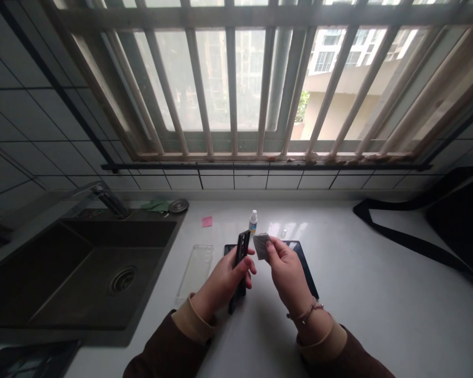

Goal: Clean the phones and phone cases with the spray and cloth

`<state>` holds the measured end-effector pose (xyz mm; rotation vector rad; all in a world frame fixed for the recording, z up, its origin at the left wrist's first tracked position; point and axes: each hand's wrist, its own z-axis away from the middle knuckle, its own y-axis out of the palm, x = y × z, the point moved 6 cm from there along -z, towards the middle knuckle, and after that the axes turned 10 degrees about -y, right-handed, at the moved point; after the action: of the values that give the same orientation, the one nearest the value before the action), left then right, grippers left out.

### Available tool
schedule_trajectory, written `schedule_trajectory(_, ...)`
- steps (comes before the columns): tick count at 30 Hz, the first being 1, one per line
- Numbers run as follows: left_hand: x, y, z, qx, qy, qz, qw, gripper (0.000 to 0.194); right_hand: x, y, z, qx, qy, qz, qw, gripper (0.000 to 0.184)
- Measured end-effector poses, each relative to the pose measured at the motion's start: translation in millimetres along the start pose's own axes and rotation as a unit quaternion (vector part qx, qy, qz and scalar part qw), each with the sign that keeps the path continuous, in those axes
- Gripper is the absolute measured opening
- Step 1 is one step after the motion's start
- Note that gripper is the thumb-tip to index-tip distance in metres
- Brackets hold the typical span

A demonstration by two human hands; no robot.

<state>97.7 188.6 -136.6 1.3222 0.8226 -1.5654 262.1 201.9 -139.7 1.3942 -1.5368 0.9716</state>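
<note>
The left hand (224,275) is gripping a black smartphone (243,242), with the thumb pressing on one side and the fingers curling around the other. The phone is standing steeply on its long edge, and its camera lenses are showing near the upper end; whether the lower end is touching the countertop (378,320), I cannot tell. The right hand (287,268) is pinching a folded grey cloth (260,247) between thumb and fingers, just beside the phone and apart from it. A beaded bracelet (308,314) is circling the right wrist, and brown sleeves with tan cuffs (331,341) are covering both forearms.

Behind the right hand a dark tablet (300,253) is lying flat, partly hidden, while a dark flat object (229,249) is peeking out behind the left hand. A small white-capped bottle (253,223) is standing upright just beyond the phone and cloth. A clear phone case (196,268) is lying left of the left hand, with a pink sticky note (207,221) resting beyond it.

Farther left, a dark sink (74,294) is sitting below a faucet (114,202), and a green cloth (155,206) is lying beside a round metal strainer (178,205) at its back edge. On the far right a black bag (461,205) is trailing its strap across the countertop, and window bars (230,89) are running above the tiled wall (250,181)
</note>
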Motion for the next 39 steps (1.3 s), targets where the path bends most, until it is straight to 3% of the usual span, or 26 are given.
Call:
schedule_trajectory(3, -7, 1.9, 4, -0.005, 0.031, -0.13, 0.991, 0.057, 10, 4, 1, 0.03, -0.008, 0.024, 0.999, 0.039)
schedule_trajectory(6, -15, 1.5, 7, -0.017, 0.04, -0.181, 0.982, 0.054, 17, 5, 3, 0.021, -0.037, 0.031, 0.999, 0.037)
schedule_trajectory(16, -28, 8.2, 14, 0.031, 0.074, -0.204, 0.976, 0.049, 7, 6, 5, -0.049, -0.002, -0.176, 0.983, 0.037)
schedule_trajectory(21, -25, 12.1, 15, 0.045, 0.073, -0.218, 0.972, 0.046, -15, -6, 3, -0.143, 0.067, -0.189, 0.969, 0.041)
schedule_trajectory(24, -22, 12.1, 13, 0.031, 0.069, -0.233, 0.97, 0.045, -17, -3, 2, -0.098, 0.091, -0.178, 0.975, 0.041)
schedule_trajectory(28, -23, 10.7, 11, 0.014, 0.059, -0.245, 0.968, 0.045, 4, 5, 4, -0.004, 0.024, -0.104, 0.994, 0.038)
schedule_trajectory(34, -30, 10.4, 13, 0.037, 0.018, -0.196, 0.98, 0.049, 30, 3, 8, 0.016, -0.101, 0.01, 0.995, 0.03)
schedule_trajectory(39, -25, 8.9, 13, 0.031, 0.022, -0.187, 0.982, 0.05, 39, 3, 10, 0.018, -0.16, 0.049, 0.986, 0.029)
